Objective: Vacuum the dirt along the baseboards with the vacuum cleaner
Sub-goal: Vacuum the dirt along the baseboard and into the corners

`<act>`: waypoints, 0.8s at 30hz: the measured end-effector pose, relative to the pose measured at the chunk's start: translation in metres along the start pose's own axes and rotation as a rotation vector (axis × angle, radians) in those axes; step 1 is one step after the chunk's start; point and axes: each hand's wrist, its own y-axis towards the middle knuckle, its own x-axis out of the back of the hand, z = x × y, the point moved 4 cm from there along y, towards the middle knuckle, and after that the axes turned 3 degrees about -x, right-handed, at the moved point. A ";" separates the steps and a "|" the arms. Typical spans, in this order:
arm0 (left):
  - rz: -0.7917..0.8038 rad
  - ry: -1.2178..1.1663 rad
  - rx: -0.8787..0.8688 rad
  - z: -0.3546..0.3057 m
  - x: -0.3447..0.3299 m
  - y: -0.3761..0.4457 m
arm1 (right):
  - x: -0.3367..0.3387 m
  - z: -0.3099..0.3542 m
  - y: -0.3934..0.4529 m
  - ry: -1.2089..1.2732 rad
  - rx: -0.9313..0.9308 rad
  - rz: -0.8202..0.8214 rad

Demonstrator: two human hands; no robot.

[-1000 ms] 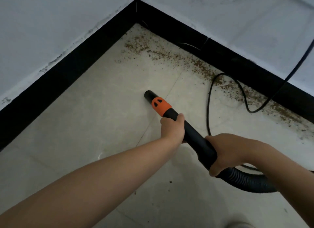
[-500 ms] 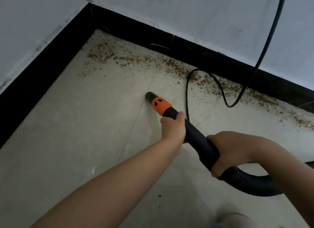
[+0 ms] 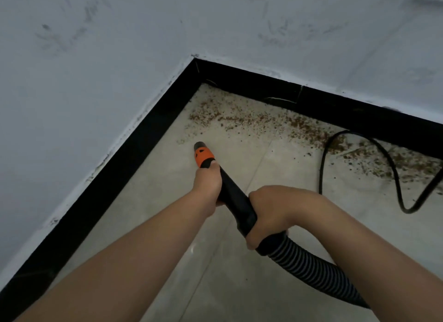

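Vacuuming toward a dusty floor corner.
Left hand wrapped tight round the smooth black wand just behind its orange collar; right hand clenched where wand meets ribbed hose. Round nozzle tip near the gritty brown dirt strewn along the glossy black baseboard. Thin black cord looping over pale tile.

My view has swung back toward the corner of the room. The vacuum nozzle I hold has moved closer to the left baseboard and now sits just short of the brown dirt near that corner.
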 end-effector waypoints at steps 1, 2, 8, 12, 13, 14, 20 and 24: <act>-0.004 -0.002 0.001 0.003 0.002 -0.001 | -0.003 0.000 0.000 -0.004 0.006 0.016; -0.003 -0.004 0.001 0.007 0.003 -0.003 | -0.006 -0.001 -0.001 -0.008 0.010 0.027; -0.008 -0.007 -0.009 0.019 0.012 -0.004 | -0.018 0.006 -0.003 -0.097 0.031 0.008; -0.032 -0.036 -0.028 0.016 0.025 -0.002 | -0.022 0.017 0.005 -0.079 0.050 -0.091; -0.041 -0.032 -0.039 0.013 0.028 0.000 | -0.023 0.020 0.008 -0.066 0.053 -0.136; -0.051 -0.017 -0.052 0.010 0.031 0.002 | -0.024 0.024 0.010 -0.051 0.057 -0.179; -0.111 0.095 -0.153 0.001 0.052 0.013 | -0.035 0.046 0.019 0.054 0.045 -0.341; -0.124 0.106 -0.187 0.001 0.069 0.019 | -0.044 0.063 0.027 0.112 0.013 -0.367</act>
